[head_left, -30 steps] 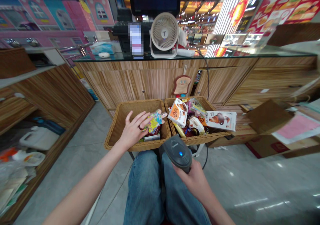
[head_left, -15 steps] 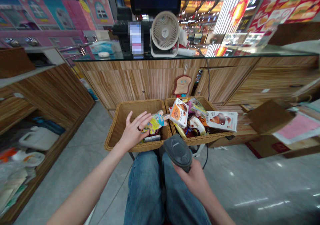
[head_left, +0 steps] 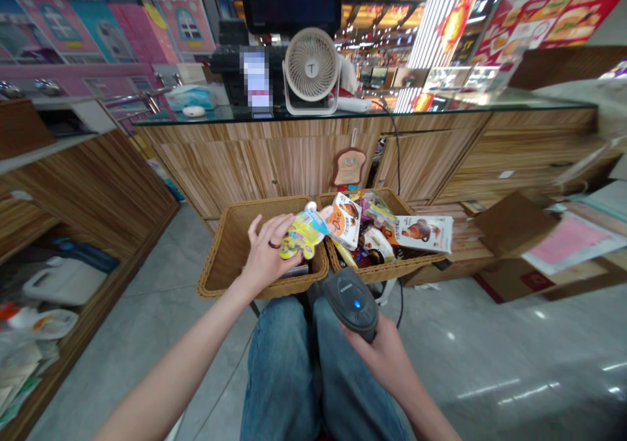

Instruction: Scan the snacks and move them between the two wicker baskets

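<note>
My left hand (head_left: 268, 253) grips a yellow and blue candy package (head_left: 304, 233) above the left wicker basket (head_left: 225, 248). Its thumb and fingers are closed on the package's left side. Under it, part of a flat item shows in the basket. My right hand (head_left: 377, 349) is wrapped round a dark handheld scanner (head_left: 351, 302), whose small blue light is lit, over my lap. In the right wicker basket (head_left: 377, 272) lie several snacks, among them a white and orange box (head_left: 347, 220) and a longer white box (head_left: 425, 233) across its right rim.
Behind the baskets stands a wood-grain counter (head_left: 245, 163) with a round fan (head_left: 312, 68), a monitor (head_left: 291, 0) and a phone. Open cardboard boxes (head_left: 514, 232) are at the right. Shelves with a white jug (head_left: 66, 283) stand at the left.
The package has risen and turned more upright in my left hand, overlapping the white and orange box. A blue light has come on at the scanner. The whole view has shifted slightly.
</note>
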A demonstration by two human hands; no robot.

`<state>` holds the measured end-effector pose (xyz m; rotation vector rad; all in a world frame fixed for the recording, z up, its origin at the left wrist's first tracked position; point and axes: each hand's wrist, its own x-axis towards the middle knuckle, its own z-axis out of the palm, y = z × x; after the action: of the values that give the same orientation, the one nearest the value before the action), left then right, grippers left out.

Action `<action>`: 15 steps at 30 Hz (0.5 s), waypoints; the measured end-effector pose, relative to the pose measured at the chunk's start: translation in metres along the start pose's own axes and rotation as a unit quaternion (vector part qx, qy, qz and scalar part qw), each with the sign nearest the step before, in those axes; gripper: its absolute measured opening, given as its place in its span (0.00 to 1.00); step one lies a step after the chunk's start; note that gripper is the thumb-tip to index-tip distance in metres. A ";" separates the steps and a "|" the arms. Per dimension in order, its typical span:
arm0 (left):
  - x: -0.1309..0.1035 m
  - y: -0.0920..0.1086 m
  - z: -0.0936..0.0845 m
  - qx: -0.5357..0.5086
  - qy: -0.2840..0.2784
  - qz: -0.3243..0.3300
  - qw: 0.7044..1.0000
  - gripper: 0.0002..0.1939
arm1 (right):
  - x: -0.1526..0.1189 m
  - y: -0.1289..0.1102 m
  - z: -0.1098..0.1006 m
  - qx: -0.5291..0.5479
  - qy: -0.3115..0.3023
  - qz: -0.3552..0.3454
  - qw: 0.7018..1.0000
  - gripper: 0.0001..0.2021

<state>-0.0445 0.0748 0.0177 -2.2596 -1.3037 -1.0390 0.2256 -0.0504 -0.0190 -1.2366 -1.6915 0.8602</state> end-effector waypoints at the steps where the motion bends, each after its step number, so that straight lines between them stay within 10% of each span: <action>1: 0.007 0.007 0.005 -0.009 0.007 0.000 1.000 0.41 | -0.001 0.000 -0.001 0.002 0.003 0.001 1.000 0.08; 15: 0.107 0.087 0.087 -0.001 -0.110 -0.099 0.989 0.35 | -0.006 0.006 -0.013 -0.001 0.045 0.003 0.999 0.08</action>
<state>0.1003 0.1457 0.0435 -2.3368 -1.6447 -0.8705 0.2402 -0.0544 -0.0204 -1.2630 -1.6184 0.7942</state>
